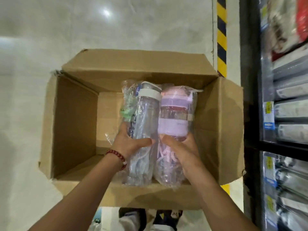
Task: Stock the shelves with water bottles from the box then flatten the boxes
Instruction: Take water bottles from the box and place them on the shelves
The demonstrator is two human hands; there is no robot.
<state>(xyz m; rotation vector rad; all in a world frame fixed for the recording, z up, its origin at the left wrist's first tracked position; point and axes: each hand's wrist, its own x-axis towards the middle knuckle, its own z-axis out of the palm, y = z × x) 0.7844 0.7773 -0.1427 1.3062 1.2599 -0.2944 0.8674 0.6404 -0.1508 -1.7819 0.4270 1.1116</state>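
Left hand (129, 141) of mine grips the wrapped clear bottle (144, 124); my right hand (180, 147) grips the purple bottle (172, 120) touching it. Both bottles hang over the open cardboard box (75, 117), toward its right wall, beside the shelves (283, 105).

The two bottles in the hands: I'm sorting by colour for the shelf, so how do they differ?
The left bottle has a white lid and a clear, bluish body; the right bottle has a lilac lid and lilac band. The left one looks slimmer, the right one wider. Both are wrapped in clear plastic and held over the open box.
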